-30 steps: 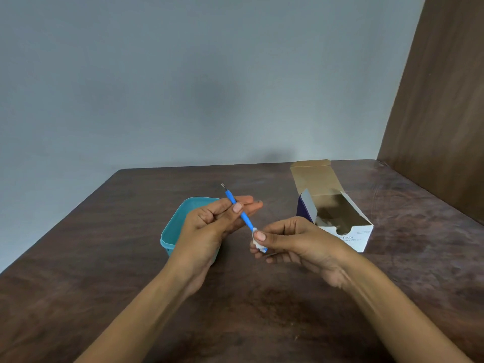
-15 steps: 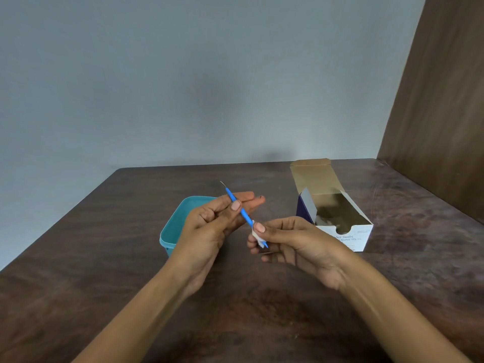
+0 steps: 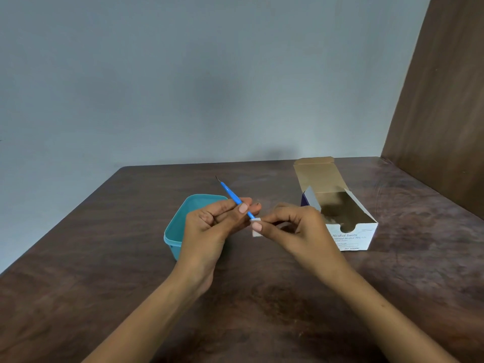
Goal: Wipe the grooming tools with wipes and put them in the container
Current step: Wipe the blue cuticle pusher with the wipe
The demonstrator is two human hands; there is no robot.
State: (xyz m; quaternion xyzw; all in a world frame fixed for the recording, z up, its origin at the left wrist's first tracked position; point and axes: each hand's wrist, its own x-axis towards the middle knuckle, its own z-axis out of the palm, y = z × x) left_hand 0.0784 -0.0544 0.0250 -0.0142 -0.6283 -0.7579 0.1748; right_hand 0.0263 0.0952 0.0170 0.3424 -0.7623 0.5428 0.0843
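Observation:
A thin blue grooming tool (image 3: 231, 195) with a dark hooked metal tip points up and to the left. My left hand (image 3: 209, 229) pinches its shaft between thumb and fingers, above the teal container (image 3: 172, 233). My right hand (image 3: 290, 229) pinches a small white wipe (image 3: 256, 231) folded round the tool's lower end, which the wipe hides. Both hands hover over the middle of the dark wooden table (image 3: 104, 297). The container's inside is mostly hidden behind my left hand.
An open white cardboard box (image 3: 351, 238) labelled Alcohol Swabs lies to the right of my hands, its flap raised. A brown wooden panel (image 3: 440, 113) stands along the table's right side. A grey wall rises behind the table.
My right hand has slid the wipe up the tool's lower shaft, closer to my left hand's fingers. My left hand holds the tool about where it was.

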